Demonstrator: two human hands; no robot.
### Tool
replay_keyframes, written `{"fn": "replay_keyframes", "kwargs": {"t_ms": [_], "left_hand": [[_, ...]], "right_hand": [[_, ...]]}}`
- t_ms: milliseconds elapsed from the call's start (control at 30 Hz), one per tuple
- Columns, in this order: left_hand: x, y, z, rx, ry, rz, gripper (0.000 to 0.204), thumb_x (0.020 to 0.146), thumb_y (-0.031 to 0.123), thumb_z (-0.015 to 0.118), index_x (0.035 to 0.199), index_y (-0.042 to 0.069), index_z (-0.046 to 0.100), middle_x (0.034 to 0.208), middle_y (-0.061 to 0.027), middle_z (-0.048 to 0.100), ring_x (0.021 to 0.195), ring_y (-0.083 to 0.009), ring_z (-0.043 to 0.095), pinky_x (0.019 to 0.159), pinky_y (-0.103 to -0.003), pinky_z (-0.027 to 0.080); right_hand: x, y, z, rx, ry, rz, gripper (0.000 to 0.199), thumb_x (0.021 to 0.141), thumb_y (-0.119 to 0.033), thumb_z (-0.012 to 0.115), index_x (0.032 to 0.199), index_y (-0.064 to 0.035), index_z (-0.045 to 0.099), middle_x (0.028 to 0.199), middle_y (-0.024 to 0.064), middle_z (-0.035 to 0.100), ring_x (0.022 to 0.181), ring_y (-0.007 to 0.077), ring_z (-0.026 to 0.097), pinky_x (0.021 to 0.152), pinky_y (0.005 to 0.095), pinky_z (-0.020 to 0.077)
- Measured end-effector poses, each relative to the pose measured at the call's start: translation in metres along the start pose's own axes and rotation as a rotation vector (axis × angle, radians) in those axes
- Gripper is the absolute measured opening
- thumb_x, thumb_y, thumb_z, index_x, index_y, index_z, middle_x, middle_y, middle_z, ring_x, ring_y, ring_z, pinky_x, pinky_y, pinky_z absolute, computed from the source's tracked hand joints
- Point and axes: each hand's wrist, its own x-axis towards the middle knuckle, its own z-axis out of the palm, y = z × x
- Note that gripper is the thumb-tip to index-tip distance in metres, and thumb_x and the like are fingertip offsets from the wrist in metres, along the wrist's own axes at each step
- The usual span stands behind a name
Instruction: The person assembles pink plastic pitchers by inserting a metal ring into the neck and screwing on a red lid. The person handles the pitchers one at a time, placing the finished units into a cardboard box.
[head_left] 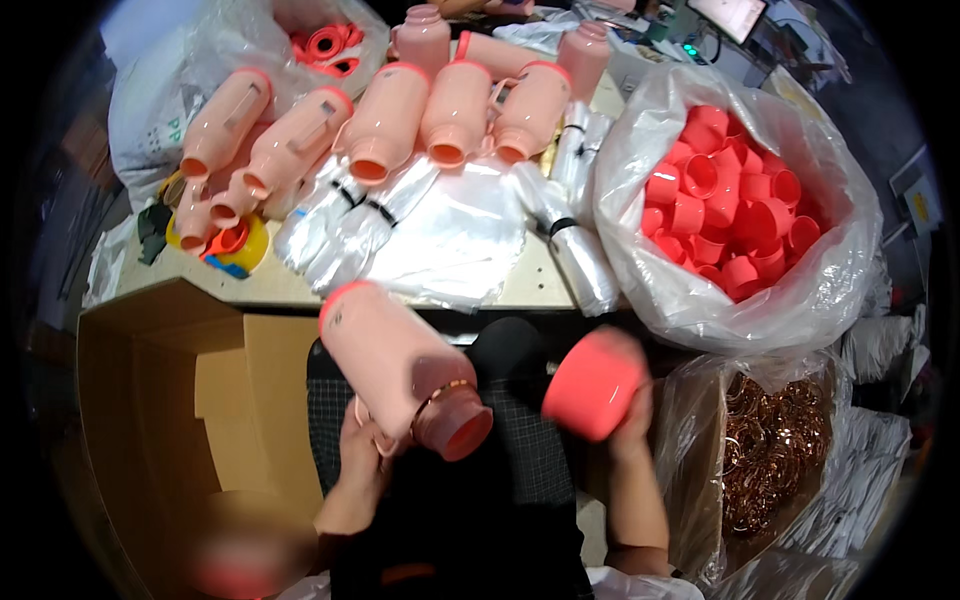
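Note:
My left hand (362,455) is closed round the handle of a pale pink vacuum flask (385,350). The flask lies tilted over my lap, its open mouth toward the lower right and its coral base at the upper left. A shiny copper-coloured ring (445,392) circles its neck. To the right of the flask and apart from it, my right hand (630,425) grips a coral cup-shaped lid (592,388). Lid and right hand are slightly blurred, and some of the right fingers are hidden behind the lid.
Several pink flasks (385,115) and bundled clear plastic bags (360,215) lie on the table (535,275). A large bag (625,220) of coral lids stands at right, above a box (700,450) of copper-coloured rings (770,450). A cardboard box (270,370) stands open at left.

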Motion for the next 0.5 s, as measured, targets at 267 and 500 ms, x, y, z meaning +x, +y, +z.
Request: {"fn": "replay_keyframes", "kwargs": {"t_ms": [267, 500], "left_hand": [[0.017, 0.048, -0.063, 0.465, -0.126, 0.147, 0.057, 0.082, -0.012, 0.044, 0.137, 0.005, 0.045, 0.116, -0.0133, 0.064, 0.081, -0.0222, 0.069, 0.067, -0.030, 0.057], [0.013, 0.040, 0.000, 1.291, -0.722, 0.394, 0.048, 0.089, 0.004, 0.059, 0.137, 0.010, 0.057, 0.121, -0.0172, 0.069, 0.099, -0.0374, 0.069, 0.083, -0.041, 0.057]], "right_hand": [[-0.068, 0.047, 0.069, -0.620, -0.484, 0.142, 0.085, 0.074, -0.012, 0.083, 0.148, -0.0036, 0.043, 0.151, 0.0185, 0.046, 0.136, 0.0376, 0.046, 0.113, 0.0454, 0.0391], [0.042, 0.045, 0.020, 0.144, -0.154, 0.281, 0.080, 0.095, -0.046, 0.064, 0.155, -0.0036, 0.033, 0.153, 0.0170, 0.046, 0.133, 0.0249, 0.051, 0.104, 0.0361, 0.0460]]}}
